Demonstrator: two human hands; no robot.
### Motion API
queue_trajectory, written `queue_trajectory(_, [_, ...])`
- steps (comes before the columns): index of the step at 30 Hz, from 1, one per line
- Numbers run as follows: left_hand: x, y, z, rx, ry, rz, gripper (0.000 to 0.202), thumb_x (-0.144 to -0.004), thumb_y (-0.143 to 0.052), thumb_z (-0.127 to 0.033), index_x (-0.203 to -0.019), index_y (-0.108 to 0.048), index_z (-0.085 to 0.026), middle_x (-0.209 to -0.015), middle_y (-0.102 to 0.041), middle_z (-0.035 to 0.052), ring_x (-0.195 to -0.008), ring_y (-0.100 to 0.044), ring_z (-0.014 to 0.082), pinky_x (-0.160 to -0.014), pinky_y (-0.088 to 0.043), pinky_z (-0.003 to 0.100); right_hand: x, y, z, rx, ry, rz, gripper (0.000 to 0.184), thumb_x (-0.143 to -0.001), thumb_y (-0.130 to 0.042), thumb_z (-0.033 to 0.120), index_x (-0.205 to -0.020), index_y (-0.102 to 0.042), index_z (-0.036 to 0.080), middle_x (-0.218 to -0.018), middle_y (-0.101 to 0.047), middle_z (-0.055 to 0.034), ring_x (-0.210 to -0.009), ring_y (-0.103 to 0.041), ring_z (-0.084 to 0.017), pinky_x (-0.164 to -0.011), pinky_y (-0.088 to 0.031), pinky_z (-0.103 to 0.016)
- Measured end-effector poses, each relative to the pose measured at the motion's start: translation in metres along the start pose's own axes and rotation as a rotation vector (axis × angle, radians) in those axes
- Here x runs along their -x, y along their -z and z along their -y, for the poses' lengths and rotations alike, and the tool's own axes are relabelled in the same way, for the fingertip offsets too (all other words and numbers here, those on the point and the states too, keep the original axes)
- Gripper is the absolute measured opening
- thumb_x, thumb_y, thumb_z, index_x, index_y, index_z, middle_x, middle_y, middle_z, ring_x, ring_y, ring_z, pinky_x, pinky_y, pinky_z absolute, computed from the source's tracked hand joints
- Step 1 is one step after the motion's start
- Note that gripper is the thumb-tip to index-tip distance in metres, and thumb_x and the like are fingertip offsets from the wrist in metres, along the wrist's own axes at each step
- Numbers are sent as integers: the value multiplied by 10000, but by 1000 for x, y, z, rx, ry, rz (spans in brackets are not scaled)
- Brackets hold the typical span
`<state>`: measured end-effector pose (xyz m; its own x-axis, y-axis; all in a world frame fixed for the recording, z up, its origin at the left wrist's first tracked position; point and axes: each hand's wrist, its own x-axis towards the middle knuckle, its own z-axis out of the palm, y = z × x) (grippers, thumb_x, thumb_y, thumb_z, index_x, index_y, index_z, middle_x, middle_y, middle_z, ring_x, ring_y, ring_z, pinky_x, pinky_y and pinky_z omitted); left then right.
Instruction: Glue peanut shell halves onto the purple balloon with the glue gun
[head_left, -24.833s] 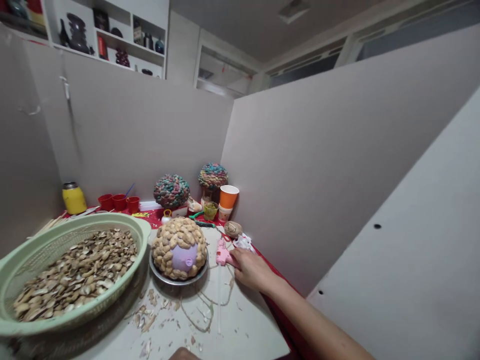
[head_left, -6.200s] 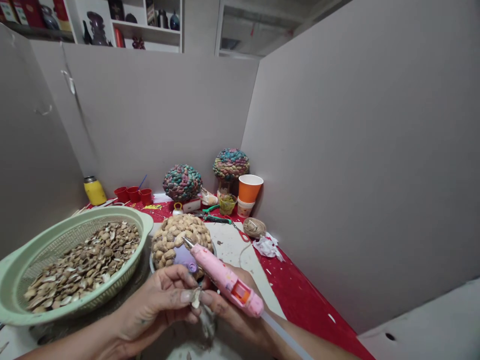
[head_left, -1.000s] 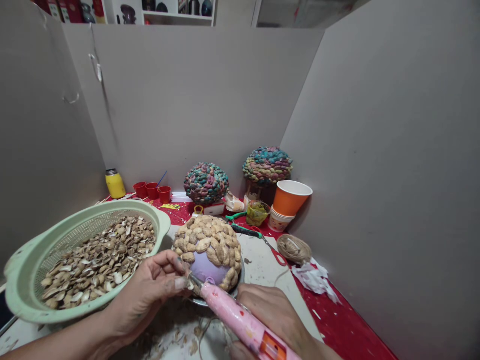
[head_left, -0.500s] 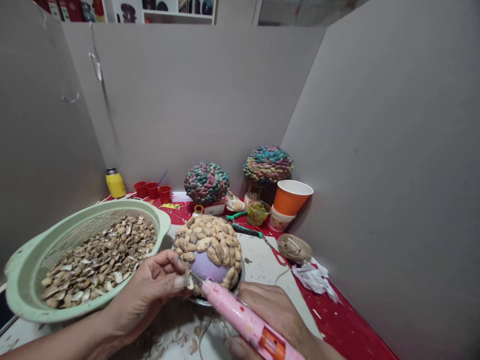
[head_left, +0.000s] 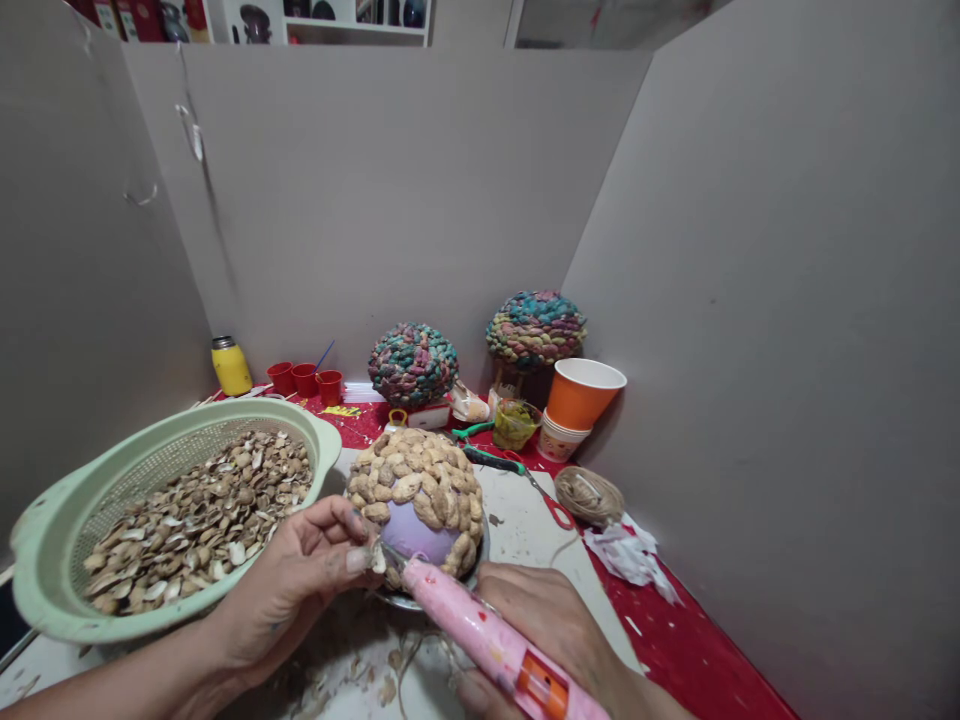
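Observation:
Between the thumb and fingers of my left hand (head_left: pixel 315 565) is a peanut shell (head_left: pixel 379 557), its pale inside partly showing. My right hand (head_left: pixel 544 620) grips a pink hot glue gun (head_left: pixel 472 620) with an orange switch, its metal tip at the shell. Just behind, a lilac balloon (head_left: pixel 416 533) sits in a metal bowl (head_left: pixel 484 565). Peanut shells (head_left: pixel 409 470) cover its top and sides, while a lilac patch shows at the front. The lower front of the bowl is partly hidden by my hands and the glue gun.
A green colander (head_left: pixel 67 610) of peanut shells stands at left. Behind are two coloured shell-covered balls (head_left: pixel 412 365), red cups (head_left: pixel 304 380), a yellow bottle (head_left: pixel 232 368) and orange paper cup (head_left: pixel 581 395). Pliers (head_left: pixel 491 459), scissors (head_left: pixel 551 500) and twine (head_left: pixel 589 497) lie right.
Almost nothing differs. The shell in my left hand is turned slightly at the glue gun's tip; both hands stay in place.

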<state>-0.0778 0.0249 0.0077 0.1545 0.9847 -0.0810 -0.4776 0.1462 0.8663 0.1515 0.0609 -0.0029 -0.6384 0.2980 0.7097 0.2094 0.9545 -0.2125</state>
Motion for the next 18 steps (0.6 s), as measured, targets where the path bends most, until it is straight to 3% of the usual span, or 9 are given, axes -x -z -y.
queue_trajectory(12, [2, -3, -3, -10, -27, 8, 177, -733, -804, -171, -819, -649, -168, -813, -650, 15, -753, -601, 135, -744, -510, 279, -4, 1, 1, 46, 40, 5, 321, -1029, -305, 390, -925, -535, 191, -613, -494, 26, -491, -429, -132, -454, -305, -279])
queue_trajectory(18, [1, -3, -2, -14, -46, 2, 171, -738, -800, -173, -826, -653, -172, -796, -658, 8, -739, -605, 130, -733, -508, 268, 1, -2, -2, 62, 40, -5, 330, -1020, -331, 388, -814, -507, 200, -611, -494, 21, -492, -428, -128, -453, -300, -279])
